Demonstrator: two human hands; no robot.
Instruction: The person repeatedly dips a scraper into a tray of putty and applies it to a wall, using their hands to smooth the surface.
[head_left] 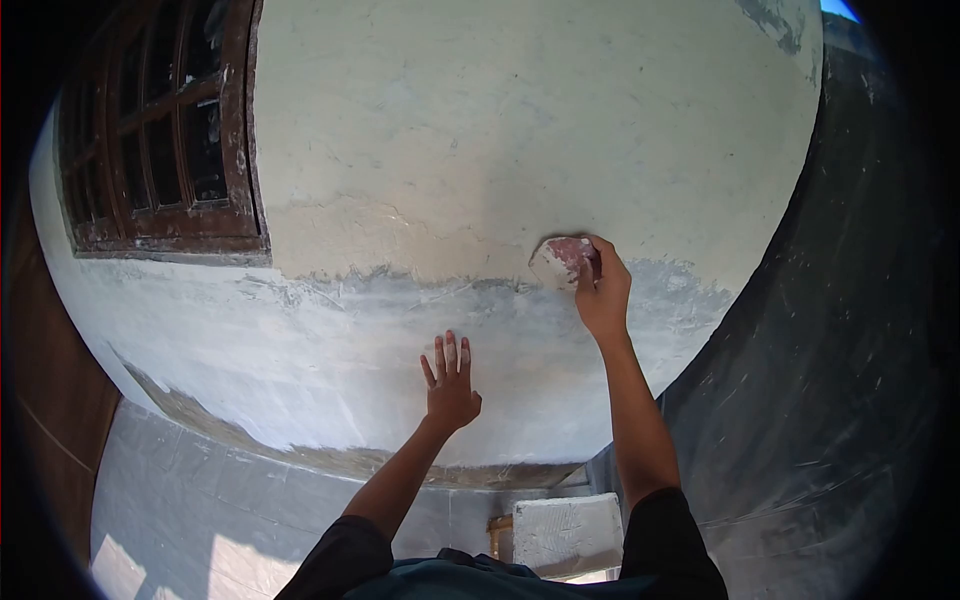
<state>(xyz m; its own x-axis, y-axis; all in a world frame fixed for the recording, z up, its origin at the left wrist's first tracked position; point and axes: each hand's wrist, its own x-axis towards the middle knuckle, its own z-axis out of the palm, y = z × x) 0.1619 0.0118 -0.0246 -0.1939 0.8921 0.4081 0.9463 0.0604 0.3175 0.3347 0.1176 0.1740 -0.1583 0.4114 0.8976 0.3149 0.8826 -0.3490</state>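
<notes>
My right hand (pixel 603 290) grips a small putty blade (pixel 563 257), smeared white and reddish, and presses it flat against the plastered wall (pixel 480 130) at the upper edge of the white-coated band (pixel 330 340). My left hand (pixel 450 383) rests open on that white band, palm to the wall, fingers spread and pointing up. Above the blade the wall is bare cream plaster; below it the coat is whiter and streaked.
A brown wooden window frame (pixel 165 130) with dark panes is set in the wall at upper left. A dark grey side wall (pixel 830 380) stands to the right. Below me lies a white-coated board (pixel 566 532) on a grey tiled floor (pixel 210 510).
</notes>
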